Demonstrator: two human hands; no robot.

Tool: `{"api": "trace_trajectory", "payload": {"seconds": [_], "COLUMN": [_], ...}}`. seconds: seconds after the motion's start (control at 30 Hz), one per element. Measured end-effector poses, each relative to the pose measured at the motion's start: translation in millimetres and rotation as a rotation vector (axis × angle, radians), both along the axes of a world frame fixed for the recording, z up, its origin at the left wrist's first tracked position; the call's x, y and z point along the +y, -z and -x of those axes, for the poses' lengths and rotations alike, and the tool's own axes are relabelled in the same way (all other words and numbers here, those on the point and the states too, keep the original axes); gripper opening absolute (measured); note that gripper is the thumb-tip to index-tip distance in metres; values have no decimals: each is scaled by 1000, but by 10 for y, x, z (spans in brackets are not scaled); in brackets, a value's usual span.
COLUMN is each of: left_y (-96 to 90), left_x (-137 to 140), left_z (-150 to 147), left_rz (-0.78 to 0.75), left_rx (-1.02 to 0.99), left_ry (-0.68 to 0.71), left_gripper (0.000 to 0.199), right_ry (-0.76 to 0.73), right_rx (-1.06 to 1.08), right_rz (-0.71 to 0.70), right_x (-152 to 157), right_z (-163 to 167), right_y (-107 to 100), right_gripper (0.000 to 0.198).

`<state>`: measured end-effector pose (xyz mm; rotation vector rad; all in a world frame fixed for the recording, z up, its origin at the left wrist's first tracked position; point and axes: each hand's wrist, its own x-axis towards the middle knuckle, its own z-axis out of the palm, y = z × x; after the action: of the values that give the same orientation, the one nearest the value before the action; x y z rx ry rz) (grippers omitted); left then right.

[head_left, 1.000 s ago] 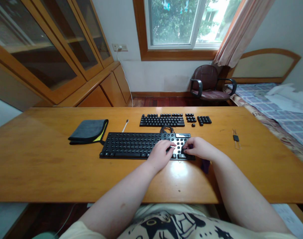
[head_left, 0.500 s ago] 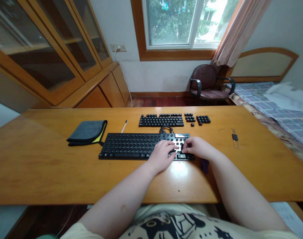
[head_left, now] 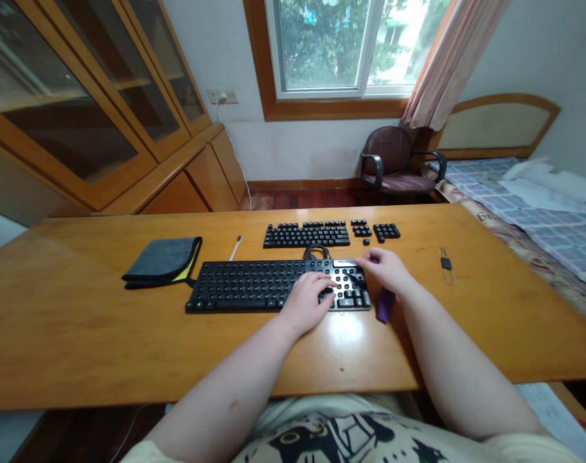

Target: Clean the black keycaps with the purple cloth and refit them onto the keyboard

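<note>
A black keyboard [head_left: 245, 286] lies on the desk, with most of its keycaps off and bare switches showing. A few keycaps, the long space bar among them, sit along its front row and at its lower right. My left hand [head_left: 306, 297] rests on the keyboard's right half, fingers stretched out, palm down. Over the keyboard's upper right corner, my right hand [head_left: 383, 269] is closed in a pinch. A purple strip-like thing [head_left: 385, 305] hangs below that hand, and a bit of purple shows at its fingers. What the fingertips touch is partly hidden.
Removed keycaps [head_left: 307, 235] stand in rows behind the keyboard, near a coiled cable [head_left: 317, 252]. A folded grey cloth [head_left: 162, 260] and a toothbrush [head_left: 236, 247] lie left. A small wire tool with a black middle [head_left: 446, 263] lies right on the desk [head_left: 81, 334].
My right hand has moved up from the number pad to the keyboard's upper right corner, and the purple thing has shifted with it. More keycaps show at the lower right. My left hand stays put.
</note>
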<state>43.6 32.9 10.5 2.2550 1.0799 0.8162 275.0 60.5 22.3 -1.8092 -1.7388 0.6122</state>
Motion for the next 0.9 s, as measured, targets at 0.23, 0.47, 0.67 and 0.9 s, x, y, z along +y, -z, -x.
{"api": "trace_trajectory", "payload": {"seconds": [0.23,0.47,0.67,0.9], "left_y": [15,8,19,7], "left_x": [6,3,15,35], "left_z": [-8,-18,-12,-4], "left_rz": [6,19,15,10], "left_rx": [-6,-28,-32,-68], "left_ry": [-6,-13,-14,-24], "left_gripper": [19,19,19,19], "right_ry": [457,397,433,434], "right_rx": [-280,-375,-330,-268], "right_rz": [-88,4,7,-167], "right_x": [327,385,397,305], "right_z": [-469,-474,-476,-338], "right_y": [263,367,360,205], "right_gripper": [42,44,37,35]}}
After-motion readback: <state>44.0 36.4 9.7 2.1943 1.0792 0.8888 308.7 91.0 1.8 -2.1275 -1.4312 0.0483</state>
